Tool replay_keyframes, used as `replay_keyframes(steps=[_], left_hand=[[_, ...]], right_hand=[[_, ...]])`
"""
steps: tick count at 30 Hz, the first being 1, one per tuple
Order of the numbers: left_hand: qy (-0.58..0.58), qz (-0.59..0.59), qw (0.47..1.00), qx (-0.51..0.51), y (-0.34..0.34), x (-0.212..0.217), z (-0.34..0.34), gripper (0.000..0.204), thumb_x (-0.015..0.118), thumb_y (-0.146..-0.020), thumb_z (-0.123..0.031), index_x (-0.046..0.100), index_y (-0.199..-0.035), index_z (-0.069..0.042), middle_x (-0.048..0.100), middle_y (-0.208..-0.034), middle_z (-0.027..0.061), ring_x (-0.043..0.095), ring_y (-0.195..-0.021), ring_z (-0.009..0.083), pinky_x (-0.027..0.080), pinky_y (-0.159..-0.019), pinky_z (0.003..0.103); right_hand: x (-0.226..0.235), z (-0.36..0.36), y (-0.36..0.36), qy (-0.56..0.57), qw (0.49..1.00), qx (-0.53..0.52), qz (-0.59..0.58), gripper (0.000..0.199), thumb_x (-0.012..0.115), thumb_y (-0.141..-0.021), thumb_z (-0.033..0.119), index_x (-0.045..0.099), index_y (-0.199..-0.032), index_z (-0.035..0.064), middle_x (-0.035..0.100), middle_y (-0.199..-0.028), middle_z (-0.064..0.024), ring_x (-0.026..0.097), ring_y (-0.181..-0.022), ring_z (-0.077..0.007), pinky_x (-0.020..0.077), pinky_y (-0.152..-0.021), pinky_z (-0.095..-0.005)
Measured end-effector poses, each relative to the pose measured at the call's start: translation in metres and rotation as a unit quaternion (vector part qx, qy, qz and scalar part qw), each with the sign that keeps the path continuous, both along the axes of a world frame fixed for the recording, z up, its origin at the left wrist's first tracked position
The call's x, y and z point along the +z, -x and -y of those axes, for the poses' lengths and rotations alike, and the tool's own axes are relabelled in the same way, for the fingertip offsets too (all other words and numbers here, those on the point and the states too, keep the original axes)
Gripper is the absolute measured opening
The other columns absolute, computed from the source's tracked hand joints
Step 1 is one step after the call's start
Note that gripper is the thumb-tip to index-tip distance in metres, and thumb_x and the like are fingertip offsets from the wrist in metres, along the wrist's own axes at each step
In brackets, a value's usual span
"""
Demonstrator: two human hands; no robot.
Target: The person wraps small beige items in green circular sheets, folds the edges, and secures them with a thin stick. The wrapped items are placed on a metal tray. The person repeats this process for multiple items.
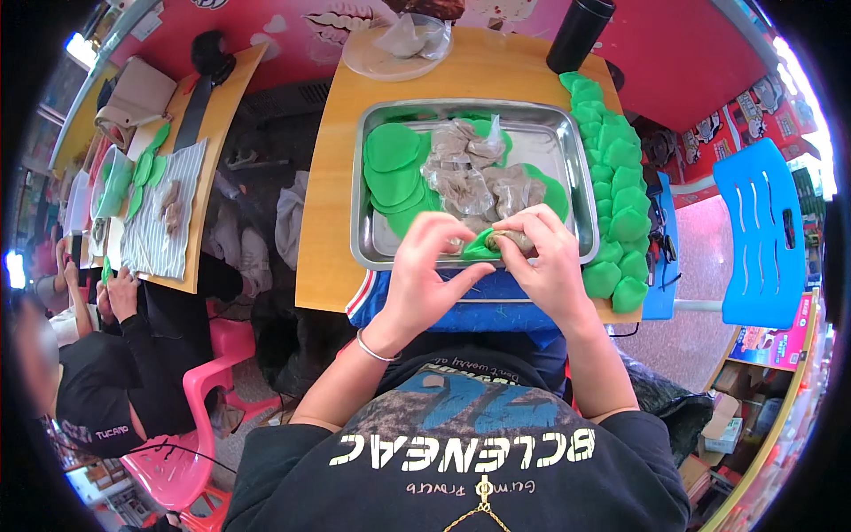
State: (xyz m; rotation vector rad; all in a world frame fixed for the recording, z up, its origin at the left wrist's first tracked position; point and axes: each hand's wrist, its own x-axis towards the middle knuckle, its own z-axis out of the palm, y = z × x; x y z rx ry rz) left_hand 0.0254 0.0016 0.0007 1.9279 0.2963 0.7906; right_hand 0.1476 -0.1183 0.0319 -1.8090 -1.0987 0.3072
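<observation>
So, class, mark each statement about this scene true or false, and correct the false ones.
1. The right hand holds a brown lump. True.
2. The left hand is clenched in a fist. False: the left hand has its thumb and fingers apart.
3. Flat green discs lie in the metal tray. True.
4. The overlapping green pieces line the table's left edge. False: the overlapping green pieces line the right edge of the table.
5. A black cylinder stands beyond the tray. True.
</observation>
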Motion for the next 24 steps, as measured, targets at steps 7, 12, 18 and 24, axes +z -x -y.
replay_keyframes(steps=[7,12,18,24], left_hand=[[-0.166,-0.083,0.982,-0.035,-0.008,-0.005,0.001,0.014,0.062,-0.071,0.0,0.063,-0.085,-0.003,0.052,-0.078,0.0108,0.054,-0.072,0.0263,0.044,-0.062,0.035],[-0.218,-0.122,0.963,-0.103,-0.015,-0.008,-0.005,0.012,0.059,-0.073,-0.001,0.062,-0.084,-0.003,0.048,-0.071,0.0105,0.051,-0.071,0.0286,0.043,-0.064,0.038],[-0.248,-0.213,0.926,-0.189,-0.026,-0.002,-0.018,0.009,0.058,-0.077,-0.011,0.06,-0.081,-0.004,0.051,-0.073,0.0118,0.055,-0.076,0.0303,0.044,-0.066,0.04],[-0.259,-0.272,0.904,-0.203,-0.031,0.012,-0.024,0.012,0.06,-0.078,-0.016,0.058,-0.086,-0.007,0.054,-0.082,0.0115,0.057,-0.08,0.031,0.046,-0.068,0.041]], right_hand=[[-0.014,0.002,0.0,0.046,0.998,-0.013,0.051,0.012,0.065,-0.075,0.006,0.062,-0.086,0.0021,0.053,-0.081,-0.0118,0.058,-0.073,-0.0263,0.0469,-0.063,-0.034],[-0.03,0.006,-0.006,0.071,0.997,-0.02,-0.002,0.012,0.064,-0.075,0.008,0.062,-0.086,0.002,0.053,-0.082,-0.0127,0.057,-0.074,-0.0283,0.0461,-0.065,-0.0356],[-0.041,0.008,-0.009,0.066,0.998,-0.018,-0.007,0.012,0.063,-0.076,0.009,0.061,-0.086,0.0017,0.053,-0.082,-0.0134,0.057,-0.074,-0.029,0.0457,-0.066,-0.0362],[-0.045,0.01,-0.012,0.064,0.998,-0.015,-0.013,0.014,0.063,-0.077,0.009,0.059,-0.088,0.0011,0.053,-0.082,-0.014,0.056,-0.075,-0.0307,0.0455,-0.067,-0.0375]])
